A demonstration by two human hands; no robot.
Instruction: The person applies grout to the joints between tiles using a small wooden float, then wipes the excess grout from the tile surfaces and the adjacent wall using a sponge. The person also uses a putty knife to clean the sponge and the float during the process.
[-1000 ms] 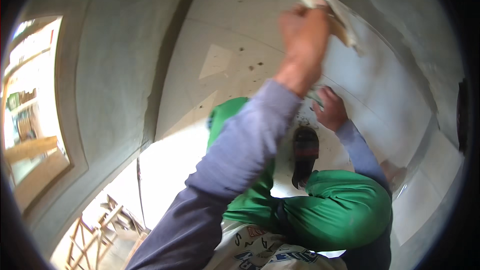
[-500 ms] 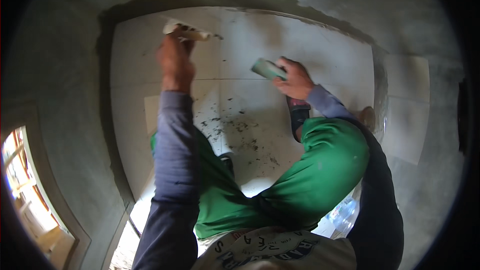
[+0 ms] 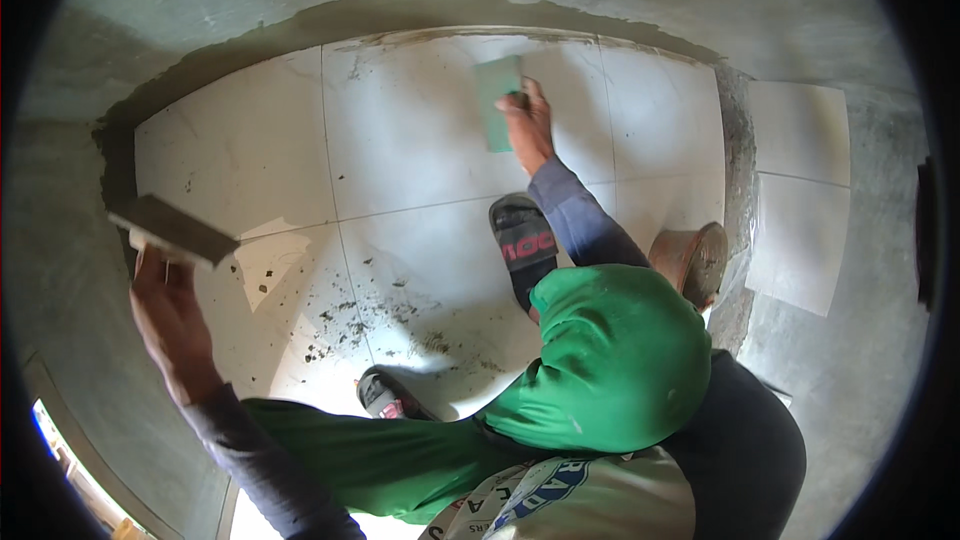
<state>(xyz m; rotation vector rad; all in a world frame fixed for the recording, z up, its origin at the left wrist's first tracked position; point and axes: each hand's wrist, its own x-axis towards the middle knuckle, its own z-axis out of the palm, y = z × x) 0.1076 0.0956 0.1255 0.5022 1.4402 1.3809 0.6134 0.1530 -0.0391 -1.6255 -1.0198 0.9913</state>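
Observation:
My left hand [image 3: 172, 325] is raised at the left and grips the pale handle of a trowel [image 3: 178, 228]. Its grey rectangular blade is tilted above the tiles near the left wall. At the far middle, my right hand [image 3: 530, 130] is closed on a green rectangular float [image 3: 494, 105]. The float is held over the white floor tiles [image 3: 430, 155], just short of the far edge; whether it touches them I cannot tell. A band of dark wet mortar [image 3: 385, 12] runs along the foot of the far wall.
Dark crumbs [image 3: 380, 325] lie scattered near my sandalled feet [image 3: 525, 245]. A brownish bucket [image 3: 693, 262] stands at the right beside my knee. Two pale tiles [image 3: 800, 135] are against the right wall. Bare grey walls surround the floor, and a bright opening [image 3: 75, 470] shows at lower left.
My view has shifted. My left hand has swung out left with the trowel, whose blade now shows broadside. My right hand has reached farther out with the green float, now seen flat.

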